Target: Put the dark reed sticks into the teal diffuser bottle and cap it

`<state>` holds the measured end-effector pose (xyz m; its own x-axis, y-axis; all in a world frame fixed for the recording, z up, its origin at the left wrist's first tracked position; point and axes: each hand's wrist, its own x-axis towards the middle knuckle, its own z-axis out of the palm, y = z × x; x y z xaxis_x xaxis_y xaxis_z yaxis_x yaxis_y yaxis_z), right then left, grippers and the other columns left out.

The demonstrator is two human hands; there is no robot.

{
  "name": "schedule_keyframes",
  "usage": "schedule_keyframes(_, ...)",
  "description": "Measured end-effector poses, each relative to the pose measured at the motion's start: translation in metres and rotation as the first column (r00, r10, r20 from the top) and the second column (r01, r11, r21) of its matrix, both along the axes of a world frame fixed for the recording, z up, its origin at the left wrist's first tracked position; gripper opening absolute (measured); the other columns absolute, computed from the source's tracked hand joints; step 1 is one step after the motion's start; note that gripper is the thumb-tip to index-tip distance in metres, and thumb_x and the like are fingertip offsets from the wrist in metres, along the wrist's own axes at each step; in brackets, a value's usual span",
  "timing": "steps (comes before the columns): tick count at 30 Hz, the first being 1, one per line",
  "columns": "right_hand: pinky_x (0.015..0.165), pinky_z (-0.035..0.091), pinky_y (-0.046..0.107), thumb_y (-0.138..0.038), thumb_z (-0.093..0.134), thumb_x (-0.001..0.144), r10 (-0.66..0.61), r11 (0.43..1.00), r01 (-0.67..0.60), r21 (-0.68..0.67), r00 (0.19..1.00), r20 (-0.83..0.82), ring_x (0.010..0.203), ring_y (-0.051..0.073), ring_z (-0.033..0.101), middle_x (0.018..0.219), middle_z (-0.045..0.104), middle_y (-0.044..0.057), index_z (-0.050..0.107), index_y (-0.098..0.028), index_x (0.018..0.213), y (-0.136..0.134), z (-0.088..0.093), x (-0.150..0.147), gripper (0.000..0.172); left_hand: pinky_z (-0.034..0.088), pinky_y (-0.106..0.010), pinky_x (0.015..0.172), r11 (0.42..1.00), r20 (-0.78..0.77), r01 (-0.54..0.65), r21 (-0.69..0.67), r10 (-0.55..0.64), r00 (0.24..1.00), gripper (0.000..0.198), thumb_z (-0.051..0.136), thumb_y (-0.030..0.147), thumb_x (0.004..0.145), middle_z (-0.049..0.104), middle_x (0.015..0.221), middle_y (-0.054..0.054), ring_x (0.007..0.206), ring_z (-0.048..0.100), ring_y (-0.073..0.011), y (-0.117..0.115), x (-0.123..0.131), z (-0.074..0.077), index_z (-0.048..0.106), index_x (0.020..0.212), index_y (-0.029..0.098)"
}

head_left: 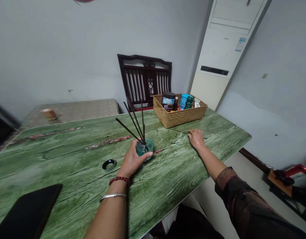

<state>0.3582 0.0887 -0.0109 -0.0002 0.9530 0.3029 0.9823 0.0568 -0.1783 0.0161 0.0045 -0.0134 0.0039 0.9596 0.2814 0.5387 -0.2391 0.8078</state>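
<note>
1. gripping the teal glass diffuser bottle (145, 148) low on its body, the left hand (133, 161) wraps it from the near side, thumb across the near face and fingers curled round behind. the bottle stands upright on the green wood-grain table (68, 159), about mid-table in front of the person.
2. the dark reeds (134, 124) fan up and leftward out of the neck. this low hold looks the safest to me, since a grip near the neck would nudge the reeds and could tip liquid out.
3. the right hand (196, 138) lies open and palm down on the table, holding nothing. it is well apart from the bottle and just in front of the wicker basket (182, 118) of jars. pressing down there should brace the body well.
4. the black ring cap (109, 164) lies loose on the table, just left of the left hand. any shift of the bottle is best made upright, slow and clear of that ring.
5. the glass looks smooth, so a firm, even squeeze suits it better than a fingertip pinch.
</note>
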Motion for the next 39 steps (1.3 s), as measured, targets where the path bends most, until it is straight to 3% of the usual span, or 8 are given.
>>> schedule_keyframes(14, 0.088, 0.04, 0.033, -0.017, 0.046, 0.096, 0.169, 0.982, -0.144, -0.119, 0.956, 0.238, 0.102, 0.026, 0.061, 0.104, 0.071, 0.017, 0.071, -0.013, 0.099, -0.015, 0.017, -0.019, 0.026, 0.049, -0.049, 0.097, 0.999, 0.008, 0.032, 0.039, -0.033, 0.999, 0.07, 0.074, 0.056, 0.071, 0.065, 0.119, -0.013, 0.11, 0.063, -0.0316, -0.001, -0.001, -0.002, 0.05, 0.125, 0.018)
schedule_keyframes(19, 0.081, 0.045, 0.029, -0.021, 0.047, 0.094, 0.238, 0.969, -0.227, 0.099, 0.965, -0.109, 0.087, 0.02, 0.065, 0.093, 0.073, 0.009, 0.064, -0.017, 0.105, -0.022, 0.051, -0.032, 0.02, 0.049, -0.05, 0.097, 0.999, 0.035, 0.036, 0.026, -0.037, 0.999, 0.068, 0.075, 0.055, 0.07, 0.065, 0.118, -0.012, 0.11, 0.063, -0.0314, -0.003, 0.001, 0.001, 0.05, 0.123, 0.019)
schedule_keyframes(21, 0.078, 0.047, 0.029, -0.024, 0.05, 0.092, 0.391, 0.914, -0.293, 0.282, 0.821, -0.416, 0.08, 0.018, 0.065, 0.088, 0.073, 0.006, 0.061, -0.018, 0.106, -0.026, 0.07, -0.045, 0.019, 0.049, -0.05, 0.097, 1.0, 0.041, 0.024, 0.015, -0.024, 0.999, 0.068, 0.075, 0.054, 0.07, 0.066, 0.117, -0.012, 0.11, 0.063, -0.0315, -0.004, 0.002, 0.002, 0.05, 0.124, 0.02)
schedule_keyframes(23, 0.072, 0.05, 0.028, -0.03, 0.052, 0.091, 0.541, 0.841, -0.352, 0.411, 0.556, -0.631, 0.073, 0.015, 0.065, 0.086, 0.072, 0.003, 0.059, -0.02, 0.106, -0.03, 0.09, -0.066, 0.019, 0.049, -0.05, 0.097, 1.0, 0.05, 0.02, 0.012, -0.021, 0.999, 0.07, 0.075, 0.054, 0.07, 0.066, 0.117, -0.011, 0.11, 0.063, -0.0316, -0.004, 0.002, 0.002, 0.05, 0.125, 0.02)
schedule_keyframes(25, 0.067, 0.052, 0.026, -0.036, 0.055, 0.09, 0.597, 0.788, -0.4, 0.469, 0.309, -0.74, 0.069, 0.013, 0.064, 0.085, 0.072, 0.002, 0.057, -0.022, 0.103, -0.036, 0.107, -0.092, 0.02, 0.048, -0.05, 0.098, 0.999, 0.057, 0.03, 0.025, -0.031, 0.998, 0.07, 0.076, 0.053, 0.07, 0.066, 0.117, -0.012, 0.11, 0.063, -0.0314, -0.004, 0.002, 0.001, 0.049, 0.126, 0.019)
schedule_keyframes(28, 0.067, 0.053, 0.026, -0.038, 0.06, 0.088, 0.616, 0.735, -0.457, 0.501, 0.141, -0.775, 0.07, 0.012, 0.065, 0.086, 0.072, 0.0, 0.056, -0.023, 0.099, -0.045, 0.121, -0.129, 0.019, 0.048, -0.05, 0.099, 0.998, 0.056, 0.045, 0.04, -0.047, 0.997, 0.069, 0.076, 0.052, 0.07, 0.065, 0.118, -0.012, 0.111, 0.063, -0.0311, -0.002, 0.002, 0.001, 0.05, 0.124, 0.019)
schedule_keyframes(32, 0.067, 0.054, 0.026, -0.035, 0.06, 0.088, 0.625, 0.698, -0.531, 0.479, 0.127, -0.77, 0.075, 0.013, 0.068, 0.084, 0.07, 0.0, 0.057, -0.022, 0.096, -0.047, 0.123, -0.162, 0.016, 0.048, -0.049, 0.098, 0.998, 0.074, 0.033, 0.058, -0.037, 0.997, 0.068, 0.078, 0.051, 0.068, 0.065, 0.116, -0.011, 0.109, 0.063, -0.0308, -0.003, 0.003, 0.001, 0.052, 0.123, 0.019)
schedule_keyframes(39, 0.074, 0.053, 0.028, -0.021, 0.057, 0.084, 0.654, 0.694, -0.597, 0.403, 0.289, -0.699, 0.075, 0.014, 0.068, 0.079, 0.07, -0.002, 0.062, -0.021, 0.093, -0.041, 0.11, -0.179, 0.01, 0.048, -0.048, 0.096, 0.996, 0.122, 0.026, 0.081, -0.036, 0.992, 0.067, 0.082, 0.049, 0.065, 0.066, 0.114, -0.01, 0.108, 0.062, -0.0315, -0.005, 0.005, 0.001, 0.055, 0.12, 0.021)
